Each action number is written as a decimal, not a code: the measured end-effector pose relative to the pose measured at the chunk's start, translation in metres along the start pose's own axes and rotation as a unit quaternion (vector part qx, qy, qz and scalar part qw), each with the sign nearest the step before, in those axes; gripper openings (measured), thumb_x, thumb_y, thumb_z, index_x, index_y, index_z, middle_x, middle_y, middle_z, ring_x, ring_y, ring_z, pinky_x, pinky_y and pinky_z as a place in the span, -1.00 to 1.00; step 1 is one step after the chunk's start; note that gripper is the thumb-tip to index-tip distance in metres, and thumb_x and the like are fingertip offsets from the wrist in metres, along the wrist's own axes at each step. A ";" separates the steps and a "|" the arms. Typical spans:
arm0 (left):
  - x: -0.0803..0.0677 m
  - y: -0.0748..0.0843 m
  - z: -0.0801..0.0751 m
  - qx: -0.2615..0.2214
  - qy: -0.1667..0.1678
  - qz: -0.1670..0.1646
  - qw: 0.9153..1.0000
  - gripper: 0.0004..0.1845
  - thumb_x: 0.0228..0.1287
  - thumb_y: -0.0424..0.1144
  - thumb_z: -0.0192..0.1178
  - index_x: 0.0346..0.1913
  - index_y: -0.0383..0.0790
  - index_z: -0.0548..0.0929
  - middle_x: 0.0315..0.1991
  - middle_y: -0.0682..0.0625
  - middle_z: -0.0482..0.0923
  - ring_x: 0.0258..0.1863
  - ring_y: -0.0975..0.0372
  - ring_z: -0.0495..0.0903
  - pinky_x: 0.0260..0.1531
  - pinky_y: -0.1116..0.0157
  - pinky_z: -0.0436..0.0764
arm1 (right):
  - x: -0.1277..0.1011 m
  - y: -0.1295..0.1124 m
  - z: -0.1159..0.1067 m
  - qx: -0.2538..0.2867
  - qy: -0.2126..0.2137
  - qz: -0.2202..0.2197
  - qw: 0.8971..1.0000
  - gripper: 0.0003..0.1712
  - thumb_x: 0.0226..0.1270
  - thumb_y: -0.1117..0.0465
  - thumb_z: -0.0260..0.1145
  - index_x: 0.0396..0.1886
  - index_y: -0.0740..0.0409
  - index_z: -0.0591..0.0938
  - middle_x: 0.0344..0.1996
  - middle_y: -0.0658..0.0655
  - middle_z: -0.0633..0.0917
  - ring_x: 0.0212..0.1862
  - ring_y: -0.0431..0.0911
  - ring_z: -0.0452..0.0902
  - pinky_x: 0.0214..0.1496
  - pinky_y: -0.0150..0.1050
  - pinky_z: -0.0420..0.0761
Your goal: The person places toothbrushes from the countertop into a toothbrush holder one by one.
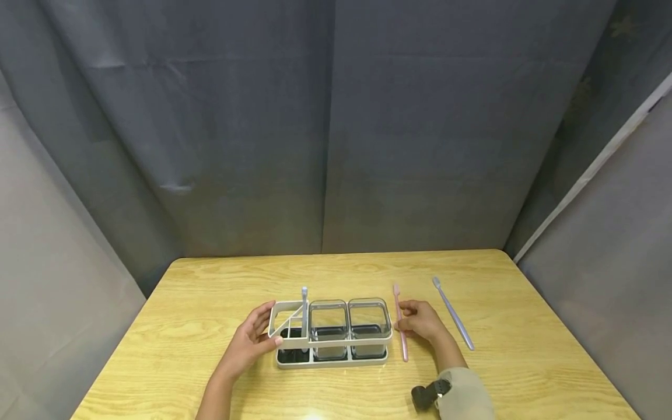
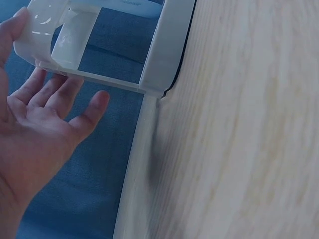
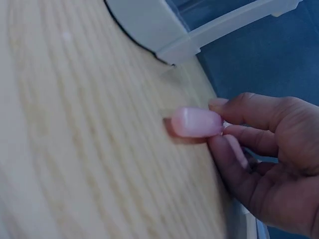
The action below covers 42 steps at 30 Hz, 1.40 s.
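A light wooden tabletop (image 1: 525, 326) with strong grain fills the lower view. Behind its far edge hangs a dark grey curtain (image 1: 325, 128), creased and seamed down the middle. Paler grey panels (image 1: 609, 256) close in both sides.

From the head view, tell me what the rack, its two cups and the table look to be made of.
Rack: likely white plastic, matte, with thin moulded bars; the left hand rests against its end.
Two cups: clear plastic or glass, see-through with glossy rims; which one is unclear.
Table: wood or wood-look laminate, yellow grain with a slight sheen.
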<state>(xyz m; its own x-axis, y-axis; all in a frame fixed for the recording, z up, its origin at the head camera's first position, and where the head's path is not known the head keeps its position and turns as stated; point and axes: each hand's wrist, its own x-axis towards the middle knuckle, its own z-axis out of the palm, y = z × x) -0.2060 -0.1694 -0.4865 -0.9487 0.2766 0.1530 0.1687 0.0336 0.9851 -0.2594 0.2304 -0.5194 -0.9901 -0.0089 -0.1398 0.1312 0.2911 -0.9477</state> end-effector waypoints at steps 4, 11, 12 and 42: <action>0.000 -0.001 -0.001 -0.002 -0.002 0.005 1.000 -0.21 0.06 -0.44 0.32 0.36 -0.23 0.20 0.34 -0.21 0.17 0.31 -0.05 0.15 0.17 -0.07 0.17 | -0.003 -0.003 0.000 -0.008 -0.007 0.005 1.000 -0.33 -0.14 0.57 0.34 0.09 0.58 0.41 -0.38 0.25 0.47 -0.47 -0.06 0.50 -0.42 -0.17 0.63; 0.000 -0.001 -0.001 -0.009 -0.003 0.007 1.000 -0.21 0.06 -0.46 0.31 0.37 -0.24 0.19 0.34 -0.22 0.17 0.31 -0.07 0.14 0.18 -0.08 0.16 | -0.004 -0.008 -0.005 -0.007 -0.021 0.021 1.000 -0.33 -0.14 0.57 0.30 0.09 0.60 0.38 -0.44 0.24 0.53 -0.50 -0.03 0.55 -0.46 -0.14 0.63; 0.000 -0.001 -0.001 -0.008 -0.003 0.006 1.000 -0.21 0.06 -0.46 0.31 0.37 -0.24 0.19 0.34 -0.22 0.17 0.31 -0.07 0.14 0.18 -0.08 0.15 | -0.004 -0.009 -0.006 -0.008 -0.021 0.023 0.999 -0.33 -0.15 0.57 0.30 0.09 0.60 0.38 -0.43 0.25 0.54 -0.49 -0.02 0.56 -0.45 -0.14 0.63; 0.005 0.002 0.005 -0.015 0.009 0.052 0.998 -0.17 -0.02 -0.50 0.34 0.34 -0.40 0.18 0.35 -0.26 0.12 0.31 -0.04 0.13 0.18 0.28 0.17 | -0.027 -0.027 -0.016 0.103 0.006 -0.046 0.994 -0.35 -0.04 0.56 0.20 0.18 0.34 0.41 -0.31 0.33 0.51 -0.38 0.04 0.55 -0.33 -0.10 0.63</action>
<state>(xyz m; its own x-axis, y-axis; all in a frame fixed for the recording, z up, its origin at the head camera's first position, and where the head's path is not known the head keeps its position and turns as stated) -0.2093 -0.1633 -0.4843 -0.9312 0.2595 0.2561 0.2591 -0.0230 0.9656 -0.2368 0.2382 -0.4852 -0.9988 -0.0137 -0.0481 0.0467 0.0882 -0.9950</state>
